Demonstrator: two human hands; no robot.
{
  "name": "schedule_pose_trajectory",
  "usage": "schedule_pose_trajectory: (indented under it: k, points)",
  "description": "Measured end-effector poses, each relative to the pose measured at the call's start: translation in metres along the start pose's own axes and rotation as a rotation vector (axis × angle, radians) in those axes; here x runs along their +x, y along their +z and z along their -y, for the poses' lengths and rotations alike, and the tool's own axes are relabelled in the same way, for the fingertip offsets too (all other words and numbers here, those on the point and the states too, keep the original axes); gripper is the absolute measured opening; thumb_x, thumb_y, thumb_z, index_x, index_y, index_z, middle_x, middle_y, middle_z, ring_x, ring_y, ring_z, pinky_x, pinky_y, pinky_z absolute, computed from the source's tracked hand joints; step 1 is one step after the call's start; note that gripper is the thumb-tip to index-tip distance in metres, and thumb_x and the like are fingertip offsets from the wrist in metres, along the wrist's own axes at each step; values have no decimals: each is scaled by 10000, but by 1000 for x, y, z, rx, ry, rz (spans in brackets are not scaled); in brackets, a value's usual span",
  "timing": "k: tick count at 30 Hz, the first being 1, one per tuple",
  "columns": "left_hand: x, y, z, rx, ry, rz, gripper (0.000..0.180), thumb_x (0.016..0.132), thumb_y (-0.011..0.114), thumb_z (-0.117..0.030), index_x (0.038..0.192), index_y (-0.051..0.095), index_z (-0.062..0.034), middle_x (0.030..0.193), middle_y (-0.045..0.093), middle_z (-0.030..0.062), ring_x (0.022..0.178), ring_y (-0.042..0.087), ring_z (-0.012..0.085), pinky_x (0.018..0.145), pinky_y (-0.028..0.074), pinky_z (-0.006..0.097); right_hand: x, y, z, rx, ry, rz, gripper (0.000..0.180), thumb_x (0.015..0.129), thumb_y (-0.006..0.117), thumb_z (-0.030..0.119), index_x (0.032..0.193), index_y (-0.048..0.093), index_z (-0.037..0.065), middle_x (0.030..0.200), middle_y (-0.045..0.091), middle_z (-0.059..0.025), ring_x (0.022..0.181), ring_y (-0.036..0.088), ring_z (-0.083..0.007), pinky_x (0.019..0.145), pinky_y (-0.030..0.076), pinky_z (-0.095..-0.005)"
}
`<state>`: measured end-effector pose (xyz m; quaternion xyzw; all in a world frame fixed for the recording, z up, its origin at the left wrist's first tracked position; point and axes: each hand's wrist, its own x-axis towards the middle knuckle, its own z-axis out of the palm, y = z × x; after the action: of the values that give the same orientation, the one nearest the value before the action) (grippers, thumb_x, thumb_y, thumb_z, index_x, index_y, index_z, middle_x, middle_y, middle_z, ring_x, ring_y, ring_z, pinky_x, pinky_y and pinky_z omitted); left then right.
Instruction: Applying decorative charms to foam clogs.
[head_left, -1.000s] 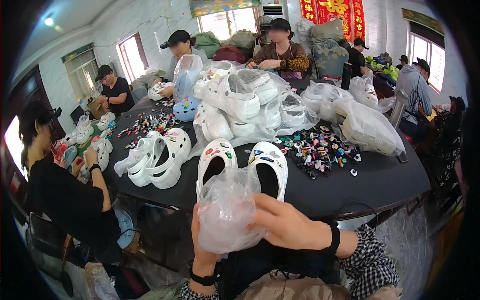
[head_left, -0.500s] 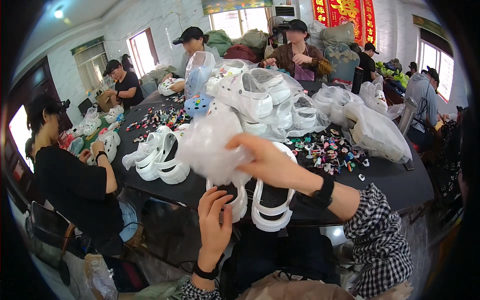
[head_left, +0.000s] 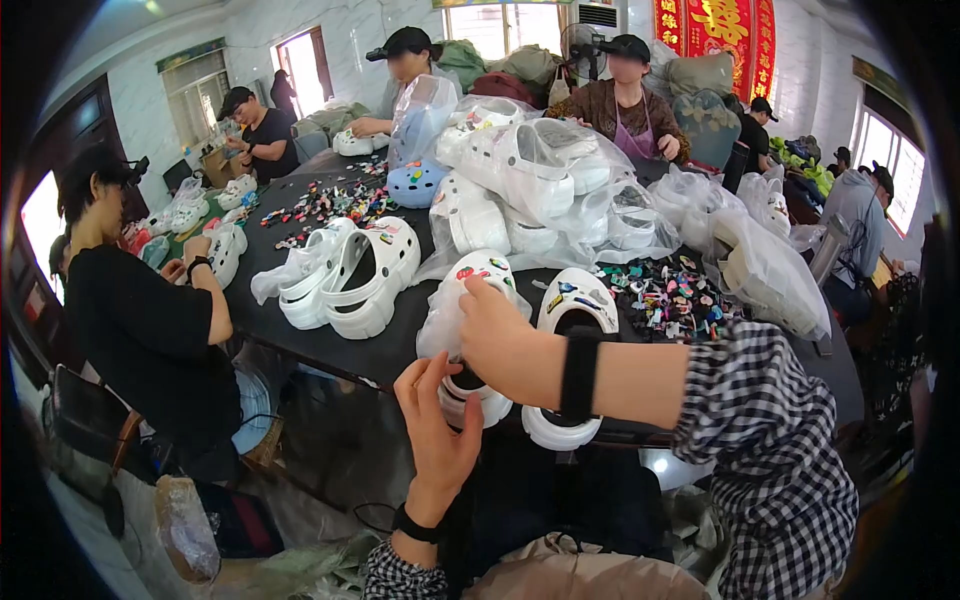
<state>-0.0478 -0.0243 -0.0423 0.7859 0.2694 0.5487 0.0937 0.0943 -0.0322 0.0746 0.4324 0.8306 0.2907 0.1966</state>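
Gripping a clear plastic bag [head_left: 447, 318] over a white clog [head_left: 478, 335] at the near edge of the black surface [head_left: 395, 345], both hands work at frame centre. Right hand [head_left: 492, 332] comes in from 3 o'clock, checked sleeve, black wristband, fingers pinched on the bag at the clog's top. Left hand [head_left: 440, 430] rises from 6 o'clock, fingers spread and curled under the clog's heel end, touching it; whether it truly clamps, cannot tell. Second white clog [head_left: 568, 345] lies just beside the first, at its 3 o'clock, partly behind the right wrist, heel hanging off the edge. Both clogs carry small coloured charms on top. Loose charm pile [head_left: 672, 298] sits at 2 o'clock of the pair. Another pair of white clogs [head_left: 350, 278] lies at 10 o'clock. Heap of bagged white clogs [head_left: 540, 195] at 12 o'clock, further back. Blue clog [head_left: 415, 183] behind them. Person in black shirt [head_left: 140, 330] sits at 9 o'clock; others work at the far side.
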Motion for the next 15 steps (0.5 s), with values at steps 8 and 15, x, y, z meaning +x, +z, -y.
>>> schedule_pose_trajectory:
  k: [8, 15]
  points:
    - [18, -7, 3, -119, -89, -17, 428, 857, 613, -20, 1280, 553, 9, 1279, 503, 181, 1178, 523, 348, 1018, 406, 431, 20, 37, 23, -500, 107, 322, 325, 870, 575, 299, 1125, 729, 170, 1128, 652, -18, 1177, 469, -281, 981, 328, -448]
    - [47, -4, 13, -153, -16, 193, 293, 902, 585, -114, 1167, 626, 3, 1192, 611, 196, 1176, 551, 350, 1051, 387, 454, -28, 64, -41, 753, -36, -337, 141, 755, 609, 59, 840, 721, 49, 932, 670, -117, 1025, 588, -324, 791, 511, -403]
